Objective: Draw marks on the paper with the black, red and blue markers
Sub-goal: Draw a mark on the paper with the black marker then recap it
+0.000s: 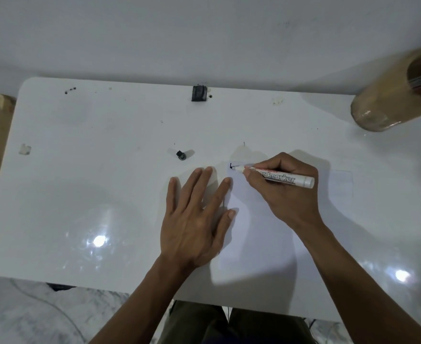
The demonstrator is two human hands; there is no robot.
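Note:
A white sheet of paper [261, 234] lies on the white table, right of centre. My right hand [283, 192] grips a white board marker [278, 177], with its tip touching the paper's top left corner. A short black mark [231, 166] sits at the tip. My left hand [194, 219] lies flat with fingers spread; its thumb and forefinger press on the paper's left edge. A black marker cap [181, 155] rests on the table, above my left hand.
A brown jar [388, 100] with markers inside stands at the table's far right corner. A small black block [199, 93] sits at the far edge, by the wall. A white scrap [24, 149] lies at the left. The table's near edge [105, 286] is by my knees.

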